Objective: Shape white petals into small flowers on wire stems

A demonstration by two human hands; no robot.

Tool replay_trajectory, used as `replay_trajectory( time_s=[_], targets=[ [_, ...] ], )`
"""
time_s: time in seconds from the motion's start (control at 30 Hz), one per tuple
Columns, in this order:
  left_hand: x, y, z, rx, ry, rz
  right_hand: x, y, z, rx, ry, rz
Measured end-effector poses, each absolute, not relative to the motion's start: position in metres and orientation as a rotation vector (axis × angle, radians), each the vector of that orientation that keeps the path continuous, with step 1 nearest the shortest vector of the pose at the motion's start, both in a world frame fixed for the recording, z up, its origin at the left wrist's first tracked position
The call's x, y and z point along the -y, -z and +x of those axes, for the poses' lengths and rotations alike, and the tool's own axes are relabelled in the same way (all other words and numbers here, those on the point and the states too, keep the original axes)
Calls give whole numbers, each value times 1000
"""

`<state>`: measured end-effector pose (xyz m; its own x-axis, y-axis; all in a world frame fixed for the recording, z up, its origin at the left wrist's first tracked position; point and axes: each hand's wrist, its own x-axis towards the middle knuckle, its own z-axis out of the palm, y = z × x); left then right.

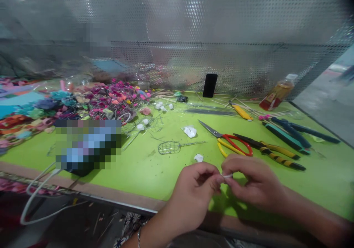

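My left hand [195, 194] and my right hand [253, 183] meet above the front edge of the green table. Between their fingertips is a small white piece [227, 176], pinched from both sides; most of it is hidden. Just beyond the hands lie a white scrap [198, 158] and a larger crumpled white scrap [189, 131]. A little wire racket shape [169, 147] with a twisted handle rests to their left. Scissors [235, 144] with red and yellow handles lie behind my right hand, beside yellow-and-black pliers [276, 154].
Dark-handled pliers [295, 131], a yellow-handled tool [242, 112] and a drink bottle [278, 92] stand or lie at the right. A phone [210, 85] leans against the perforated metal panel [177, 63]. Colourful craft flowers [110, 98] are heaped left, behind a blurred device with a white cable [38, 192].
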<state>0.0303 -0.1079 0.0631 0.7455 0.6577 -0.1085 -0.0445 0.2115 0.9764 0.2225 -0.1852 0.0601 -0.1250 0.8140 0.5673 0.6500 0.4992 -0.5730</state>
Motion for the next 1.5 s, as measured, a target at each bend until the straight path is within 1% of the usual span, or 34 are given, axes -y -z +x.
replay_trajectory(
  time_s=[0.2, 0.37, 0.43, 0.57, 0.73, 0.83, 1.03, 1.3, 1.5],
  targets=[
    [108, -61, 32, -550, -482, 1197, 184, -62, 214, 1749, -380, -1288],
    [103, -61, 32, -596, -508, 1126, 184, -59, 210, 1491, -716, -1327],
    [100, -62, 32, -612, -535, 1102, 182, -56, 212, 1349, -767, -1332],
    [98, -63, 32, -617, -564, 1022, 178, -54, 219, 1273, -609, -1325],
    [99, -59, 33, -624, -560, 936, 177, -60, 224, 1542, -359, -1318],
    [98, -58, 33, -609, -554, 963, 177, -62, 225, 1678, -273, -1260],
    [98, -59, 33, -632, -527, 1007, 181, -66, 223, 1753, -292, -1256],
    [99, -60, 33, -660, -590, 1023, 183, -69, 220, 1768, -290, -1311],
    [96, -59, 32, -575, -658, 939, 181, -63, 218, 1715, -256, -1185]
  ],
)
